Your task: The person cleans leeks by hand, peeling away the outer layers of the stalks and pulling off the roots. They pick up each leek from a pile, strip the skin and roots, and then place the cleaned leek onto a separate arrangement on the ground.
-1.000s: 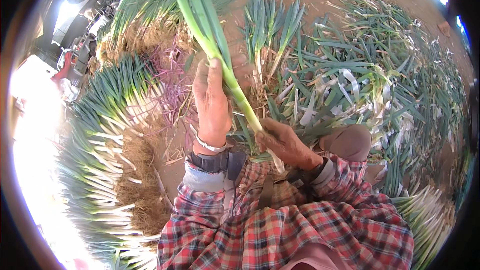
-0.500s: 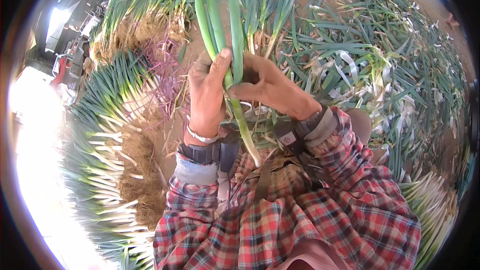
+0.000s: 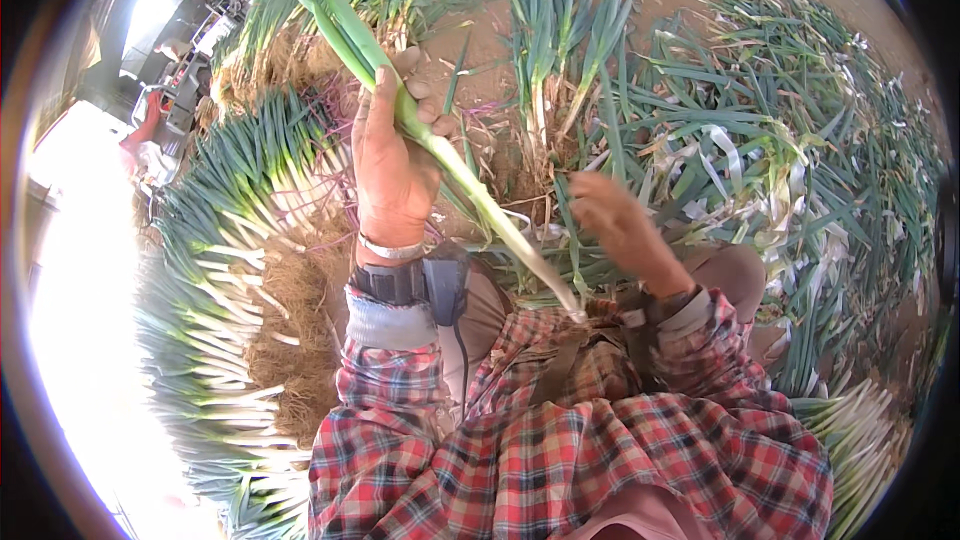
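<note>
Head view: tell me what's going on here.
The person's left hand holds a long onion-like stalk slantwise, leafy end farther away, pale end nearer. The right hand is apart from it, too blurred to tell whether it holds anything. Similar rooted stalks lie in a row on the left; loose leaves are heaped on the right.

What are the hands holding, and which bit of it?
The left hand holds a leek-like stalk where its green leaves meet the paler stem. The right hand is blurred, so I can't tell if it holds anything.
</note>
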The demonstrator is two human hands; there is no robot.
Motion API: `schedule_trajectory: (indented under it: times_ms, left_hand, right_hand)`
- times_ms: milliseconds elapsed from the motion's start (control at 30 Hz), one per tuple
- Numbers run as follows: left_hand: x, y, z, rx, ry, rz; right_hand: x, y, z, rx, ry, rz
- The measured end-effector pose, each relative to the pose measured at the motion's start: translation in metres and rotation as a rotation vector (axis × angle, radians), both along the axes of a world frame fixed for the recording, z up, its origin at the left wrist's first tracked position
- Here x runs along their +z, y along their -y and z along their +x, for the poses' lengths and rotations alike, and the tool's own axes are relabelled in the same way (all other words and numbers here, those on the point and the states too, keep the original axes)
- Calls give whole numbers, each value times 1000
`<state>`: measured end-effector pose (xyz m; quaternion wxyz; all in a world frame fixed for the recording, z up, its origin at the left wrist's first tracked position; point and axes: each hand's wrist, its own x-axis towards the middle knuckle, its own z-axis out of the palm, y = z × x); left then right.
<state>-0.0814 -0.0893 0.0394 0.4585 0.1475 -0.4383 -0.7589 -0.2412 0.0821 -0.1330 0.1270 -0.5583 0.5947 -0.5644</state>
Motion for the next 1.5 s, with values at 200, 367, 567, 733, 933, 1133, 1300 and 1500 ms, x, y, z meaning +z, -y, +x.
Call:
schedule_trajectory:
  times_ms: [200, 367, 567, 733, 933, 1133, 1300, 1500]
  left_hand:
    - [-16, -45, -23, 194, 354, -391]
    - [-24, -49, -11, 377, 663, -787]
    - [-13, -54, -2, 32, 535, -541]
    - [-13, -51, -3, 22, 541, -495]
    - [-13, -48, -4, 3, 584, -503]
    - [-12, -42, -1, 12, 620, -547]
    - [-17, -40, -4, 38, 640, -546]
    - [-22, -35, -3, 61, 658, -472]
  right_hand:
    - [79, 3, 63, 145, 616, 119]
    - [71, 1, 62, -148, 217, -114]
    - [72, -2, 61, -160, 231, -98]
    - [73, 0, 59, -181, 198, -40]
    - [67, 5, 57, -254, 175, -147]
    - [73, 3, 54, -138, 213, -30]
    - [67, 4, 51, -80, 234, 30]
    - [69, 0, 45, 233, 752, 213]
